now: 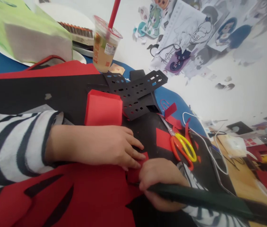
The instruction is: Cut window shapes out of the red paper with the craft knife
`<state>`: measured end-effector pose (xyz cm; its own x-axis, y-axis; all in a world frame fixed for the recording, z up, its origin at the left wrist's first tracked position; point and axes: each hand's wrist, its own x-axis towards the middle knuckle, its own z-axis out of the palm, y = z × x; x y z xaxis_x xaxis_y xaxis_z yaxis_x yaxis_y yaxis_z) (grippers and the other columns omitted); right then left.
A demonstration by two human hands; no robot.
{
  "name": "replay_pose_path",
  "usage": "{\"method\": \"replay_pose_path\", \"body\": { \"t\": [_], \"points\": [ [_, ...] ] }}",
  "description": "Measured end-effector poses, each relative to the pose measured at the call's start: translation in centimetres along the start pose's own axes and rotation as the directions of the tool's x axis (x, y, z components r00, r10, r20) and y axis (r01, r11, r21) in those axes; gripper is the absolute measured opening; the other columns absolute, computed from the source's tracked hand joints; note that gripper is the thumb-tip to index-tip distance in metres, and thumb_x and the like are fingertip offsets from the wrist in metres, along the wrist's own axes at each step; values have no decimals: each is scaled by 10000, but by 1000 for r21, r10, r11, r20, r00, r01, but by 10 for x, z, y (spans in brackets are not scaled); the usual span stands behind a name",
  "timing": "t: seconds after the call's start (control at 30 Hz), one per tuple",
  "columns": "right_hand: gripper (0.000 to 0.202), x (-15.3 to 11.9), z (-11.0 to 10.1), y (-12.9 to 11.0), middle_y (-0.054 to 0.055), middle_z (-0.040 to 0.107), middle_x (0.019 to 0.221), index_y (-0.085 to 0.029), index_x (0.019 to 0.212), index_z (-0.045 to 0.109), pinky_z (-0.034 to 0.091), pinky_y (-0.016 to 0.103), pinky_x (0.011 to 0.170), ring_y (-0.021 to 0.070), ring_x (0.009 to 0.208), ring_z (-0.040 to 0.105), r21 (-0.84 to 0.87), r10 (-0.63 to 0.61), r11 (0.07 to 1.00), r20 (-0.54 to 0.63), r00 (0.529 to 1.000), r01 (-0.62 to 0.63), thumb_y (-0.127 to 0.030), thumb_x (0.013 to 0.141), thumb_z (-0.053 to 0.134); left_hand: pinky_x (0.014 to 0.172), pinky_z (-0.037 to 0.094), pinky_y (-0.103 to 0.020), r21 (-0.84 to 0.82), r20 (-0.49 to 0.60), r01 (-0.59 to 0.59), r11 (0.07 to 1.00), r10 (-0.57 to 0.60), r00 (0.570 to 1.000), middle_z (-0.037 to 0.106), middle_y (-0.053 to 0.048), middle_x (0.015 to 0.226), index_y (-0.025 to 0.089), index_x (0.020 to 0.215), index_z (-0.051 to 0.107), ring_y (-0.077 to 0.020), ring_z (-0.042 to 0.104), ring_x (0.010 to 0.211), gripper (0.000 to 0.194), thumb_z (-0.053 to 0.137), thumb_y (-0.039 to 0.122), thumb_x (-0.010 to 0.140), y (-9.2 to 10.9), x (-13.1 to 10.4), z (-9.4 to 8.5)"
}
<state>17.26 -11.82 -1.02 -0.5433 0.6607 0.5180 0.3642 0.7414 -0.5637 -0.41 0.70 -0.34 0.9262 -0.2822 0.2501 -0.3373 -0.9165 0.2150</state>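
Observation:
My left hand (pixel 114 145) lies palm down, fingers stretched out, pressing on a small red paper piece (pixel 145 155). Close beside it, my right hand (pixel 161 181) is wrapped round a long dark green tool (pixel 201 198) that slants to the lower right. Its working end is hidden by my fingers, so its kind cannot be told. Beneath both hands spreads a large red paper sheet (pixel 100 195) with dark cut-out shapes. A folded red paper piece (pixel 103 108) stands just beyond my left hand.
Scissors (pixel 182 146) with yellow and orange handles lie among red scraps at right. Black perforated card strips (pixel 135 91) lie farther back. A drink cup (pixel 106 44) with a red straw stands at the back. A white cable (pixel 210 148) runs along the right.

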Motion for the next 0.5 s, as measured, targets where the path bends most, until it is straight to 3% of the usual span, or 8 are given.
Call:
{"method": "replay_pose_path", "body": {
  "t": [0.5],
  "points": [
    [137, -1, 0, 0, -12, 626, 603, -205, 790, 542, 511, 169, 620, 96, 590, 615, 28, -10, 1000, -15, 1000, 11, -128, 806, 432, 1059, 325, -339, -47, -20, 17, 999, -18, 1000, 605, 28, 1286, 291, 1155, 625, -201, 470, 1265, 299, 414, 205, 962, -1, -3, 4]
  ]
}}
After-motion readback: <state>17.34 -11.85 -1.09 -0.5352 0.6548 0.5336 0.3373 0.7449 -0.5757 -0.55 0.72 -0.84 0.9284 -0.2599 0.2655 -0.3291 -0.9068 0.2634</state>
